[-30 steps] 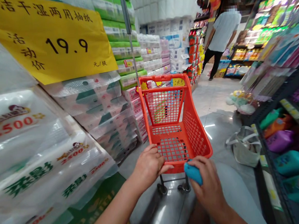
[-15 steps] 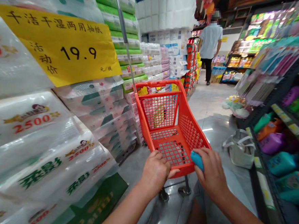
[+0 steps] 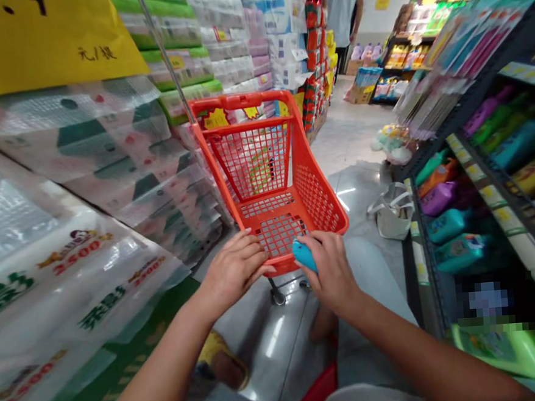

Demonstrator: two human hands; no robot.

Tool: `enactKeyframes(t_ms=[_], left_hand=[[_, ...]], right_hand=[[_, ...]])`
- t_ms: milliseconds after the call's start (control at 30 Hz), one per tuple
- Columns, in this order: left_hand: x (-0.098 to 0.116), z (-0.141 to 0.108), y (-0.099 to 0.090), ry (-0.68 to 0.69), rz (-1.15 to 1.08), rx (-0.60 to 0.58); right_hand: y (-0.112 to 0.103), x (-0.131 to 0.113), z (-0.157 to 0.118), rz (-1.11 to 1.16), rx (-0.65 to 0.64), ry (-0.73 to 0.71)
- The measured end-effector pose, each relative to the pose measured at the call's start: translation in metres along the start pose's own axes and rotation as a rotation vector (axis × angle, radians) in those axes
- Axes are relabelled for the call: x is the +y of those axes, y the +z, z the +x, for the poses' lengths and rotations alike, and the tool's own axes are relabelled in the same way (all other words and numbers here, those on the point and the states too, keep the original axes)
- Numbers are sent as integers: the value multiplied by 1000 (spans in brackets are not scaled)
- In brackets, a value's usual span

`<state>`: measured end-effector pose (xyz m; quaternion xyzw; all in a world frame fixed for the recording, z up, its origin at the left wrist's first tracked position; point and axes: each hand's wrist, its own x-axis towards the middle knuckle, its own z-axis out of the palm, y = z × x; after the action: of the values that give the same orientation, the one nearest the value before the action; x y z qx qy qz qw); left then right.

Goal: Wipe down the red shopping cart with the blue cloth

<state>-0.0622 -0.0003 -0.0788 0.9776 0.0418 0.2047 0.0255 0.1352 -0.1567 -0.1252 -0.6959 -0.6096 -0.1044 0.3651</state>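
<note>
the red cart (image 3: 272, 204) was on the floor (image 3: 277, 340), its basket holding nothing visible. at its near rim the left hand (image 3: 235, 267) lay nearly flat, fingers over the edge; the right hand (image 3: 331, 269) curled around a blue object (image 3: 304, 256). right of the cart was 1 pale bag (image 3: 394, 216).

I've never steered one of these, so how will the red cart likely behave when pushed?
The red cart probably rolls readily, standing on small wheels. Its perforated walls look like plastic, suggesting modest weight. Raised on thin legs, it may tip if shoved.
</note>
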Motion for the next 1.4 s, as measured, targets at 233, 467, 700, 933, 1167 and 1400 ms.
enactKeyframes(t_ms=[233, 467, 700, 933, 1167, 1400], left_hand=[[-5, -5, -6, -29, -108, -28], [-11, -3, -11, -24, -186, -25], [-8, 0, -8, -62, -200, -36], [-11, 13, -1, -23, -182, 19], [-15, 11, -3, -17, -180, 12], [-16, 16, -2, -15, -169, 10]], right_hand=[[-14, 25, -5, -109, 137, 99], [25, -40, -12, -3, 5, -74], [3, 33, -23, -107, 260, 124], [40, -1, -29, 97, 176, -63], [17, 84, -31, 179, 527, 554], [36, 37, -31, 283, 459, 571]])
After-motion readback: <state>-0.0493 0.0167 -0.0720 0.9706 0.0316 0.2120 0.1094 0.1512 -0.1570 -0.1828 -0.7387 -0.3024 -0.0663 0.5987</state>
